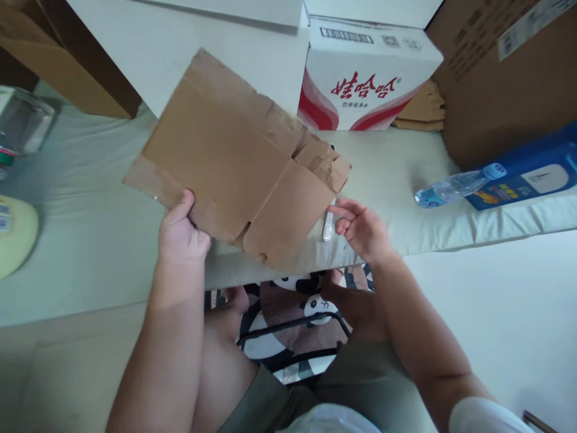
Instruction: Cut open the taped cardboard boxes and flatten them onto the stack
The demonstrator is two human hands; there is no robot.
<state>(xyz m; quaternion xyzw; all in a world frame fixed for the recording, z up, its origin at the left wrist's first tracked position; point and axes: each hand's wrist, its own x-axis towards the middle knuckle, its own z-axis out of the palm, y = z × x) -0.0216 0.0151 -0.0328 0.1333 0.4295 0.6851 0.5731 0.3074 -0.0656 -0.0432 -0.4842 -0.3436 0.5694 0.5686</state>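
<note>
A flattened brown cardboard piece (225, 150), creased and torn along its upper right edge, is held tilted above the pale green cloth surface. My left hand (184, 228) grips its lower left edge, thumb on top. Just off the cardboard's right corner is my right hand (363, 230), its fingers apart and partly curled, with nothing seen in it. Beside those fingertips a small white object (329, 225) lies on the cloth, its upper end partly hidden by the cardboard.
A white and red carton (360, 78) stands at the back. To the right are a plastic bottle (457, 186), a blue box (536, 171) and a large brown box (514, 78). A clear container (27, 123) and a yellowish container (15, 234) sit at the left.
</note>
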